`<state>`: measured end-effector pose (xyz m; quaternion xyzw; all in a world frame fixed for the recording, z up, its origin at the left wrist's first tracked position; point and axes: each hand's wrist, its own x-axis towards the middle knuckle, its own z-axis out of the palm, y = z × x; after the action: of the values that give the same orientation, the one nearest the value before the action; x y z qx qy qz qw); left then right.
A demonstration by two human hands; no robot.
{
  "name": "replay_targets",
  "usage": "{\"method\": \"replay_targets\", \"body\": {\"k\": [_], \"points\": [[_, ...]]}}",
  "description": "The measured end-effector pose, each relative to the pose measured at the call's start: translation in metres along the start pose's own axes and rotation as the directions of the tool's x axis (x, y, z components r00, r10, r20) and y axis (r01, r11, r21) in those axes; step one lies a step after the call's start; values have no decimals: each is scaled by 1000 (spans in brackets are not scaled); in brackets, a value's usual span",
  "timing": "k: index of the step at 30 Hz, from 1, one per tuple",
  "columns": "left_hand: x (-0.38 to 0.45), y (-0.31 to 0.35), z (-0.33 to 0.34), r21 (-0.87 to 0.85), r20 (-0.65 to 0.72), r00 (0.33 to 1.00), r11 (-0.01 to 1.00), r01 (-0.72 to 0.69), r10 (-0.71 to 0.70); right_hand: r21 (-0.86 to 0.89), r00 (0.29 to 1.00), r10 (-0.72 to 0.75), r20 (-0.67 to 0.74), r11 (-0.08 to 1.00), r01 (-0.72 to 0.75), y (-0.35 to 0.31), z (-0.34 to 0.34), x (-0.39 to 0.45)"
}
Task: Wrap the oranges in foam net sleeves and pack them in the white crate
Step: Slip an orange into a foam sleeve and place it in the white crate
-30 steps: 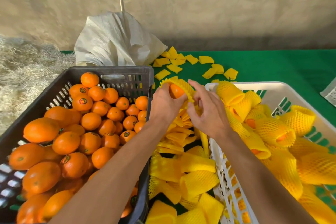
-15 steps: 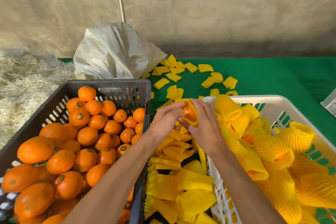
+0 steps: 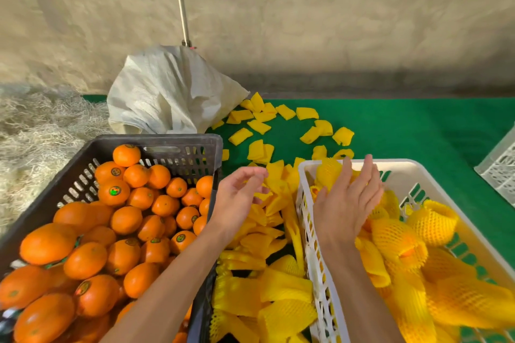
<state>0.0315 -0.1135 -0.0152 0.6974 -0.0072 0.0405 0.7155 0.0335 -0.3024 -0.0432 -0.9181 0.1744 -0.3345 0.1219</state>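
The right hand (image 3: pixel 348 203) is held with fingers straight and nothing gripped, over the far left corner of the white crate (image 3: pixel 306 192), just beside a wrapped orange (image 3: pixel 330 174) lying inside. The left hand (image 3: pixel 237 198) is seen empty, fingers loosely curled, above the loose foam net sleeves (image 3: pixel 273 273). Unwrapped oranges (image 3: pixel 125 231) are kept in the black crate (image 3: pixel 178 140)
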Motion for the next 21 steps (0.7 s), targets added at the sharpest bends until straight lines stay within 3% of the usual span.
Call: {"method": "replay_targets", "body": {"k": [4,7,11,12,14,16,17,19,21], "points": [[-4,0,0,199,-46,975,958,-205,218,-15,982,-126,140,991,129,-14,5,-20],[-10,5,-6,327,-60,944,900,-289,325,16,928,-244,282,968,250,-13,5,-29],[-5,4,-42,528,-101,931,812,-250,352,131,704,-511,492,844,521,-17,7,-44],[-2,-1,-54,569,-134,942,802,-182,308,213,638,-542,547,827,520,-19,6,-50],[3,-11,-78,607,-200,970,794,11,139,341,448,-473,758,874,345,-22,7,-61],[2,-24,-100,744,-110,990,653,141,-88,266,169,-299,939,945,192,-17,11,-67],[-3,-30,-110,828,-13,974,543,137,-225,195,74,-219,973,950,242,-15,13,-67],[-17,-39,-128,912,118,844,393,116,-523,127,-10,-133,991,922,366,-10,16,-68],[-28,-42,-136,958,121,656,262,121,-745,131,-52,-120,991,900,416,-12,18,-73]]}}
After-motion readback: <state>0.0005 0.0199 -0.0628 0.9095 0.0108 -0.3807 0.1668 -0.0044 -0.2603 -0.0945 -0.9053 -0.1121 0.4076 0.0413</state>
